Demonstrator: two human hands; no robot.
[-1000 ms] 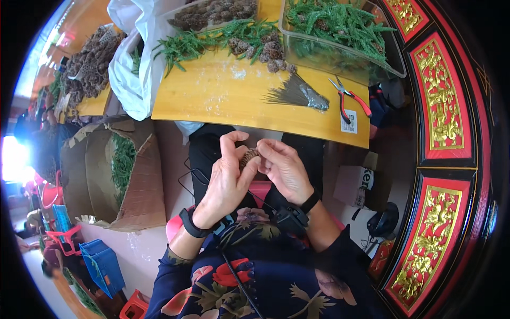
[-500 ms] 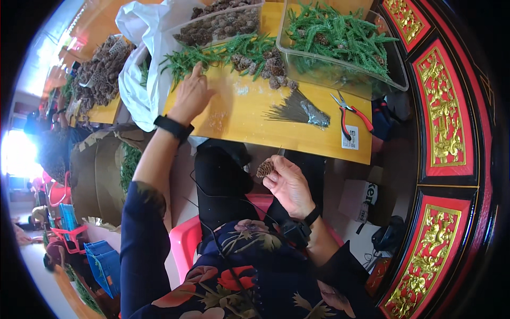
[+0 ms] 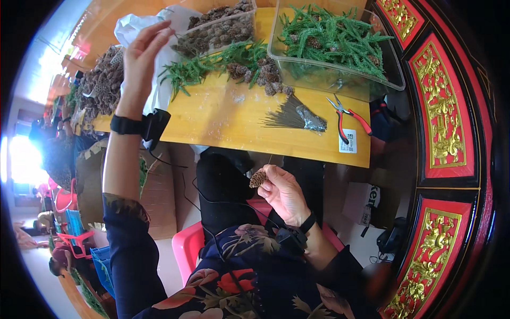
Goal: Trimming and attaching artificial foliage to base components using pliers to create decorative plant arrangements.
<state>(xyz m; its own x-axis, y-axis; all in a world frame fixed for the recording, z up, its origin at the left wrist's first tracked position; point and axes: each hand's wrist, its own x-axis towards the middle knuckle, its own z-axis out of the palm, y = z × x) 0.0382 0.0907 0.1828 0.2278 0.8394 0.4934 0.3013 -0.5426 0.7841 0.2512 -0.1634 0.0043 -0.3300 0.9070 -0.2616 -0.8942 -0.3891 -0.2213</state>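
Observation:
My right hand (image 3: 287,195) pinches a brown pine cone (image 3: 258,178) between thumb and fingers, above my lap just short of the table's near edge. A thin wire sticks up beside the cone. My left hand (image 3: 142,61) is raised in front of a white plastic bag (image 3: 127,26), fingers stretched out, with nothing visible in it. To its right, green artificial sprigs (image 3: 186,73) lie on the yellow table (image 3: 212,122), with loose pine cones (image 3: 268,74) beside them. A fanned bundle of thin dark wires (image 3: 295,112) and red-handled pliers (image 3: 348,119) lie farther right.
A clear bin (image 3: 396,85) of green sprigs stands at the back right, and a clear box (image 3: 255,16) of pine cones at the back. More cones form a heap (image 3: 101,85) at the far left. A cardboard box (image 3: 159,207) is left of the pink chair (image 3: 187,247).
My left hand has lifted off the green sprigs and moved left and up toward the white bag. My right hand keeps its pine cone, shifted slightly left and lower.

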